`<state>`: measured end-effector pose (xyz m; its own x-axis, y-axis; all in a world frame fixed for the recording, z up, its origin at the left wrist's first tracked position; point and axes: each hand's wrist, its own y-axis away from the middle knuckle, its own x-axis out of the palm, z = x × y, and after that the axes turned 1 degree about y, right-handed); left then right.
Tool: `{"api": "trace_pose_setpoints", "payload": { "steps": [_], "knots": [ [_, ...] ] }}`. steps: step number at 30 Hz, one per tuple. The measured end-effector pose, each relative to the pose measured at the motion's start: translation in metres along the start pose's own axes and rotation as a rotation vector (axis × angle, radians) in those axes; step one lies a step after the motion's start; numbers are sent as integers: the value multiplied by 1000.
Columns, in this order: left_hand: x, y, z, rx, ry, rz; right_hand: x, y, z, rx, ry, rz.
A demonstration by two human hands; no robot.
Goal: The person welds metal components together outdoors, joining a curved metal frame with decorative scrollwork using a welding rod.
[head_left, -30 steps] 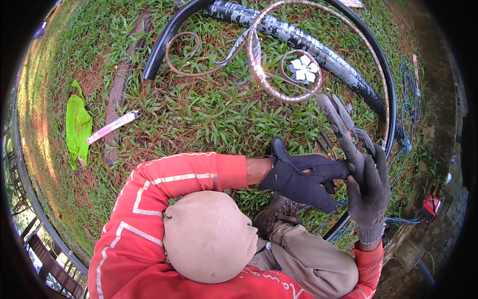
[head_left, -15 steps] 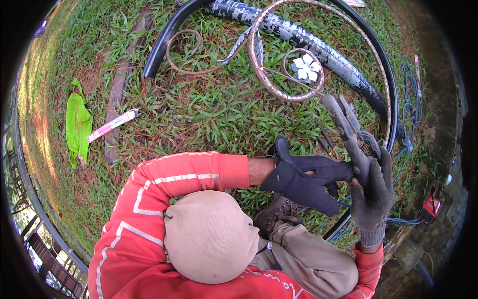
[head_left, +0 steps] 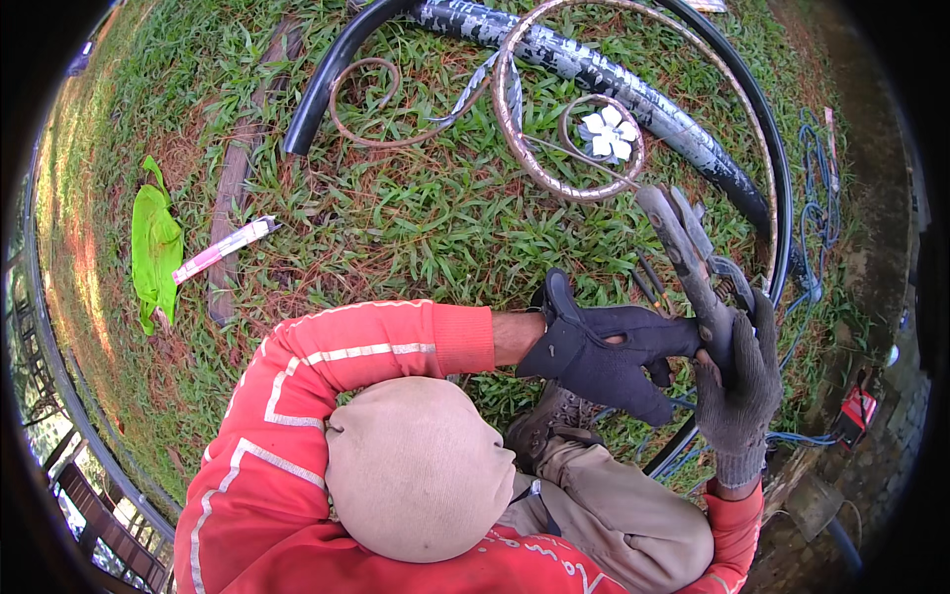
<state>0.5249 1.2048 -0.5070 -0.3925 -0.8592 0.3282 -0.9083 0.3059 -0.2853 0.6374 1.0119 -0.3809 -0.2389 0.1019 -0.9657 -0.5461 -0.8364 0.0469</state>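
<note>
My right hand (head_left: 734, 411), in a grey knit glove, is closed around the handle of a welding electrode holder (head_left: 681, 247). A thin welding rod (head_left: 586, 162) runs from its jaws to the left, across the curled metal scroll (head_left: 511, 129). Whether the rod's tip touches the scroll I cannot make out. My left hand (head_left: 616, 358), in a dark glove with bare fingertips, reaches right and its fingers press against the same handle. A white metal flower (head_left: 608, 135) sits inside the scroll's small curl, and a grey metal leaf (head_left: 473, 91) is on its left branch.
A peeling black pipe (head_left: 594, 74) and a black curved tube (head_left: 309, 119) lie on the grass. Pliers-like handles (head_left: 650, 279) are near my hands. Blue cable (head_left: 813, 213) runs along the right. At left are a pink-white packet (head_left: 223, 247), green cloth (head_left: 155, 247) and wooden strip (head_left: 236, 168).
The electrode holder and my right hand have shifted very slightly to the left. My left hand stays against the handle, and the scroll has not moved.
</note>
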Motion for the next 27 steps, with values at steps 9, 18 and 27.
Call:
{"api": "trace_pose_setpoints", "payload": {
  "steps": [9,18,27],
  "knots": [
    [-1,1,8,-42,-46,18,5,2,-5,-32,-21,-48],
    [-4,3,-3,16,1,14,1,-3,-6,-53,-30,-34],
    [1,1,0,-22,49,-7,0,-5,-1,-43,38,5]
  ]
}}
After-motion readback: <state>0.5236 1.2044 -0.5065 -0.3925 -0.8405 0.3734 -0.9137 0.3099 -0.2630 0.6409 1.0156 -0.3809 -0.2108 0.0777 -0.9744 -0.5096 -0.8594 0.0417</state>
